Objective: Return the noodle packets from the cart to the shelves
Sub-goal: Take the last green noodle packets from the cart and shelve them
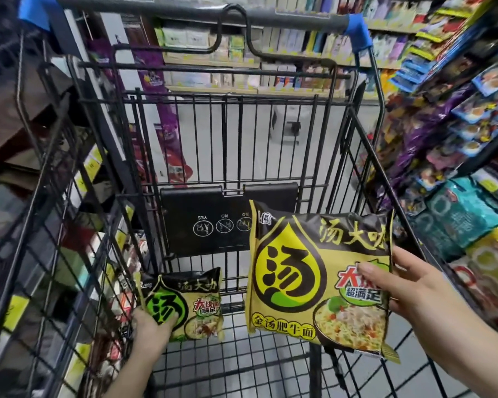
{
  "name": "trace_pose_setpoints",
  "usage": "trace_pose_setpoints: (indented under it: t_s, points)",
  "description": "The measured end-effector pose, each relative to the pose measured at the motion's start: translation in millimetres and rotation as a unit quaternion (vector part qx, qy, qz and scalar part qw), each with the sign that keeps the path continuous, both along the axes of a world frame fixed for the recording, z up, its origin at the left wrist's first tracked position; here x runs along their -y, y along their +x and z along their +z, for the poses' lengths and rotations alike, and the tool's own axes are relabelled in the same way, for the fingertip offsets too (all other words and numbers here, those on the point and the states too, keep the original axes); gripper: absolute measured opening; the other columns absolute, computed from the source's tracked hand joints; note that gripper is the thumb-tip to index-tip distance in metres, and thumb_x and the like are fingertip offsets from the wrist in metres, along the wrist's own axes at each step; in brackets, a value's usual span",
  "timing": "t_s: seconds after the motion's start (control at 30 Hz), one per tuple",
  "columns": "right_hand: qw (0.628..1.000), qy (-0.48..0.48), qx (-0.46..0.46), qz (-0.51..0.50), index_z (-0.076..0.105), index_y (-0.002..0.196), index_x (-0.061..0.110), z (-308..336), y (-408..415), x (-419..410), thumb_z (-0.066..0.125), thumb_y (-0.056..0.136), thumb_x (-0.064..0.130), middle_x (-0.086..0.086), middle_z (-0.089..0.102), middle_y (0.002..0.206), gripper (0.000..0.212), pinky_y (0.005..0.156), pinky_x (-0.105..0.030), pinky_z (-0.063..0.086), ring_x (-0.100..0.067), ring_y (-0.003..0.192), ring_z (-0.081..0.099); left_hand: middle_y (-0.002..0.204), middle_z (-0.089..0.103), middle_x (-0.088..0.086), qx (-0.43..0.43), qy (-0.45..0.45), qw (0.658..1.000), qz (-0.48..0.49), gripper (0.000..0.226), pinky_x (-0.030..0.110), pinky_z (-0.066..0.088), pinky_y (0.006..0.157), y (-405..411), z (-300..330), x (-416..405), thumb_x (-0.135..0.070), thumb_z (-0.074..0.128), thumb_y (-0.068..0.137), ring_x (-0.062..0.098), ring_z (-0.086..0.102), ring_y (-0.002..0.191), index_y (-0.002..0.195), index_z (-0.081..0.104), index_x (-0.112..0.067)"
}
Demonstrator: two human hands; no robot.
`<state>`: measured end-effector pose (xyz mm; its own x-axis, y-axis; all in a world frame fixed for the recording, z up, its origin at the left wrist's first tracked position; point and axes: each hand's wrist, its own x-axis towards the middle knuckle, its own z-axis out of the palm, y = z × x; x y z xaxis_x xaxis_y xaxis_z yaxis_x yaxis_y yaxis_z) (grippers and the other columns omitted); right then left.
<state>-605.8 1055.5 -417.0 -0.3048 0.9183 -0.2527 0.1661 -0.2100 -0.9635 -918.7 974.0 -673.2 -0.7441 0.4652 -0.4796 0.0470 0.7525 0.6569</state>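
Right hand (408,285) pinches a large yellow-and-black plastic noodle packet (313,277), raised inside the black wire shopping cart (207,133). Left hand (153,326) grips a smaller green-and-black noodle packet (193,303) low in the cart's left corner. Stocked shelves (457,116) stand at right.

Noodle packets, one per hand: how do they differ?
The yellow-emblem packet is held up by the right hand, above the cart's rim; the green-emblem packet sits low inside the cart, gripped by the left hand. The first looms larger, being nearer the camera. Both share the same black-and-yellow design with a noodle-bowl picture.
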Motion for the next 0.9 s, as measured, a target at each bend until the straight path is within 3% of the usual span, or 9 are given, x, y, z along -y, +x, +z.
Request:
trace_pose_setpoints:
  t_s: [0.2, 0.37, 0.43, 0.53, 0.6, 0.67, 0.73, 0.83, 0.9]
  points:
    - [1.0, -0.008, 0.006, -0.001, 0.073, 0.088, 0.027, -0.5, 3.8, 5.1, 0.084, 0.011, 0.064, -0.003, 0.077, 0.09, 0.085, 0.07, -0.036, 0.048, -0.018, 0.076, 0.073, 0.123, 0.04, 0.029, -0.024, -0.02, 0.997, -0.071, 0.062, 0.044, 0.036, 0.096, 3.8, 2.9, 4.2, -0.023, 0.071, 0.08, 0.041, 0.042, 0.114, 0.119, 0.032, 0.004]
    - [1.0, -0.001, 0.003, -0.007, 0.073, 0.089, 0.028, -3.0, 3.2, 6.2, 0.084, 0.012, 0.064, -0.004, 0.077, 0.09, 0.085, 0.071, -0.035, 0.048, -0.018, 0.076, 0.073, 0.1, 0.047, 0.015, 0.006, 0.031, 0.995, -0.09, 0.048, 0.041, 0.042, 0.086, 5.1, 11.7, 1.0, -0.016, 0.068, 0.082, 0.032, 0.052, 0.091, 0.103, 0.027, -0.006]
    - [1.0, -0.002, 0.001, -0.012, 0.073, 0.09, 0.027, -6.9, 4.0, 4.5, 0.085, 0.013, 0.063, -0.006, 0.076, 0.09, 0.086, 0.071, -0.035, 0.05, -0.018, 0.076, 0.073, 0.107, 0.05, 0.017, 0.025, 0.036, 0.996, -0.084, 0.052, 0.044, 0.047, 0.088, 5.2, 13.8, -0.2, -0.017, 0.071, 0.08, 0.033, 0.055, 0.088, 0.108, 0.029, -0.007]
    - [1.0, -0.002, -0.014, -0.018, 0.073, 0.088, 0.025, -9.7, 5.3, 4.7, 0.086, 0.011, 0.059, -0.007, 0.077, 0.087, 0.085, 0.058, -0.025, 0.056, -0.017, 0.072, 0.074, 0.126, 0.049, 0.019, 0.022, 0.047, 0.995, -0.088, 0.062, 0.044, 0.042, 0.097, 7.9, 19.3, 0.9, -0.016, 0.07, 0.081, 0.037, 0.054, 0.11, 0.128, 0.032, -0.002]
    - [1.0, -0.004, -0.013, -0.022, 0.072, 0.09, 0.02, -6.9, 4.8, 5.4, 0.09, 0.022, 0.052, -0.006, 0.077, 0.083, 0.077, 0.052, -0.018, 0.055, -0.016, 0.069, 0.073, 0.125, 0.052, 0.005, 0.015, 0.058, 0.992, -0.112, 0.061, 0.044, 0.04, 0.101, 8.7, 25.2, 1.9, -0.016, 0.068, 0.082, 0.033, 0.053, 0.116, 0.133, 0.037, -0.004]
    - [0.999, -0.015, -0.022, -0.028, 0.067, 0.093, 0.017, -2.0, 4.4, 4.1, 0.083, 0.056, 0.031, -0.003, 0.077, 0.077, 0.042, 0.051, -0.018, 0.053, -0.012, 0.064, 0.072, 0.125, 0.058, 0.008, 0.024, 0.073, 0.988, -0.133, 0.058, 0.051, 0.044, 0.098, 7.5, 33.2, 3.8, -0.017, 0.068, 0.081, 0.03, 0.058, 0.111, 0.131, 0.041, -0.008]
    - [0.999, -0.026, -0.025, -0.039, 0.064, 0.092, 0.016, 5.5, 4.4, 3.8, 0.068, 0.075, 0.011, -0.002, 0.076, 0.074, 0.019, 0.051, -0.019, 0.051, -0.011, 0.06, 0.071, 0.121, 0.061, 0.012, 0.024, 0.08, 0.986, -0.145, 0.054, 0.052, 0.046, 0.095, 7.0, 44.2, 5.7, -0.016, 0.068, 0.081, 0.03, 0.059, 0.109, 0.129, 0.046, -0.008]
    - [0.998, -0.031, -0.017, -0.055, 0.062, 0.092, 0.014, 22.0, 7.4, 5.1, 0.065, 0.077, 0.008, -0.003, 0.077, 0.075, 0.016, 0.057, -0.026, 0.052, -0.012, 0.061, 0.072, 0.137, 0.049, 0.014, -0.006, 0.055, 0.984, -0.167, 0.068, 0.041, 0.048, 0.093, 19.9, 89.1, 10.3, -0.025, 0.068, 0.082, 0.024, 0.058, 0.107, 0.139, 0.037, -0.005]
    - [0.997, -0.036, -0.018, -0.064, 0.063, 0.096, 0.01, 40.6, 11.3, 6.7, 0.065, 0.078, 0.007, -0.003, 0.076, 0.073, 0.019, 0.052, -0.024, 0.054, -0.013, 0.06, 0.072, 0.141, 0.044, 0.015, -0.01, 0.055, 0.986, -0.156, 0.074, 0.041, 0.047, 0.093, 27.1, 116.6, 14.9, -0.028, 0.068, 0.081, 0.028, 0.057, 0.107, 0.141, 0.033, -0.004]
